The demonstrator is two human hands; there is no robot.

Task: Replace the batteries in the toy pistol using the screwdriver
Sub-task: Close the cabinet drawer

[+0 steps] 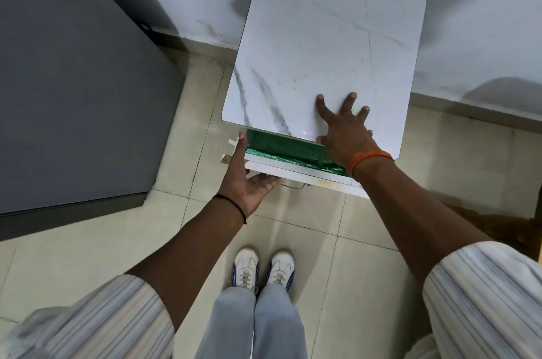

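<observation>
A small stand with a white marble-pattern top point(316, 36) is in front of me against the wall. Its white drawer point(296, 173) is pulled partly out, showing a shiny green lining point(281, 147). My left hand point(246, 182) holds the drawer's front left corner, fingers curled underneath and thumb pointing up along the side. My right hand point(343, 127) lies flat on the near edge of the top with its fingers spread. No toy pistol, screwdriver or batteries are in view; the drawer's inside is mostly hidden under the top.
A large dark grey cabinet point(73, 94) fills the left side, close to the stand. A white wall point(469, 21) runs behind. I stand on a beige tiled floor point(322, 241), my white shoes point(261, 270) just short of the drawer.
</observation>
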